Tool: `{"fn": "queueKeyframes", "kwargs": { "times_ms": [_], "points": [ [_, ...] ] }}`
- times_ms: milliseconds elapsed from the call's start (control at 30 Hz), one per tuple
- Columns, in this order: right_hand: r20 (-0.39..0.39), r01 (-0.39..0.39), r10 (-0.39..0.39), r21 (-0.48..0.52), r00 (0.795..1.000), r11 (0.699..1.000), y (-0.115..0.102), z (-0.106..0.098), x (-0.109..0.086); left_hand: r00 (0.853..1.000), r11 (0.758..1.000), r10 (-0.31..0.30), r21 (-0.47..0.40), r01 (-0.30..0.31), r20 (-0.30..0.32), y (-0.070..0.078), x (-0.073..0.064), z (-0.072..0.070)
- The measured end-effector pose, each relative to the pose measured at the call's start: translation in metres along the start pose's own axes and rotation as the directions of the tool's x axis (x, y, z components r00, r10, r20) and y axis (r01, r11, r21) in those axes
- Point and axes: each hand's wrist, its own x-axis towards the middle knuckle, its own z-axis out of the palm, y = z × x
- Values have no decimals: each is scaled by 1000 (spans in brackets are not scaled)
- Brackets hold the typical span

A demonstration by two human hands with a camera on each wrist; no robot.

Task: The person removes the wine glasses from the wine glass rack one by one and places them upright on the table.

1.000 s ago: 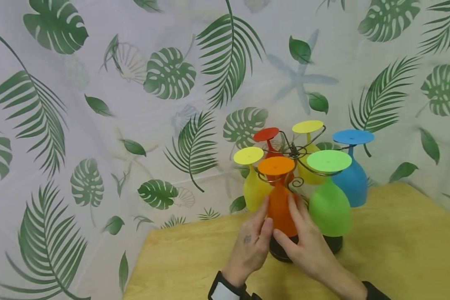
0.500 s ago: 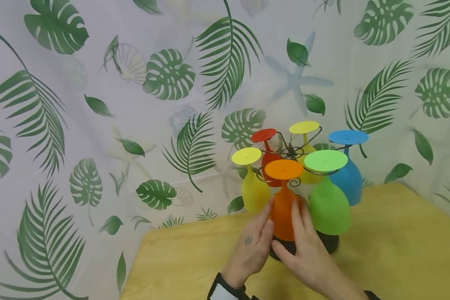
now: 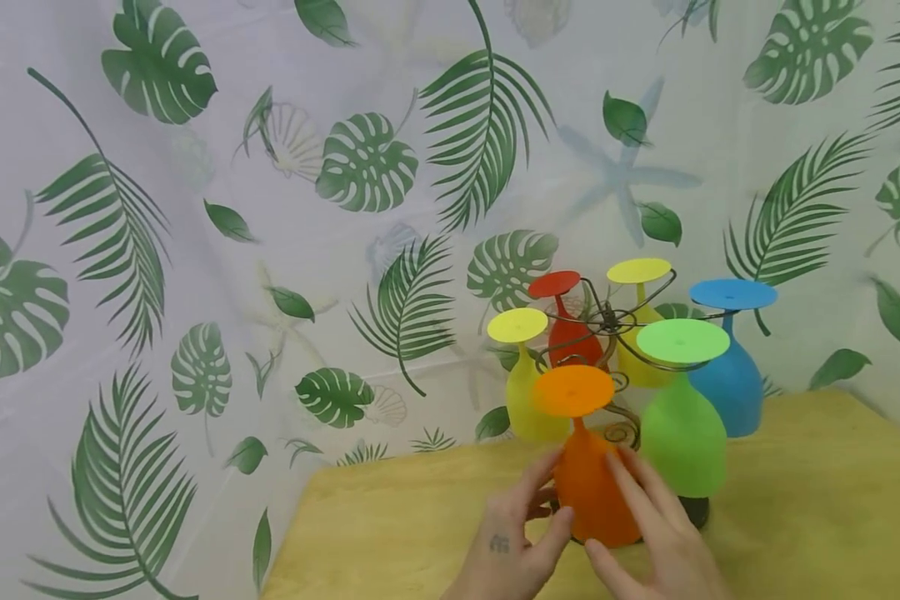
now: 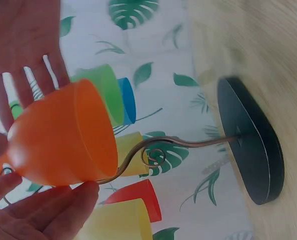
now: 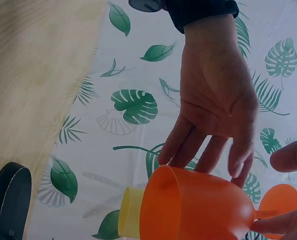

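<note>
The orange goblet (image 3: 596, 496) is upside down just in front of the rack (image 3: 609, 319), its bowl held between the part-open, curved fingers of the left hand (image 3: 512, 540) and right hand (image 3: 671, 542), presumably for balance. The green goblet (image 3: 684, 437) hangs from the rack, apparently caught by its foot.

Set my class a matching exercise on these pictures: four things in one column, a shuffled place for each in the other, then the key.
Things
1. green cup
2. base
3. orange cup
4. blue cup

Places
A. between the left hand and right hand
B. farthest right of the cups in the head view
C. standing on the table
D. partly hiding the blue cup in the head view

Pairs: 1-D, 2-C, 3-A, 4-B
</note>
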Motion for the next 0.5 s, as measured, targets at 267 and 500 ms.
{"fn": "queueKeyframes", "kwargs": {
  "times_ms": [267, 500],
  "points": [
    [-160, 77, -77, -2, 984, 997, -6, 4, -13, 999, 999, 9, 53, -6, -45, 2, -16, 1],
    [-167, 198, -190, 32, 967, 980, 4, 0, -13, 992, 991, -126, 32, 127, -31, 14, -24, -4]
  ]
}}
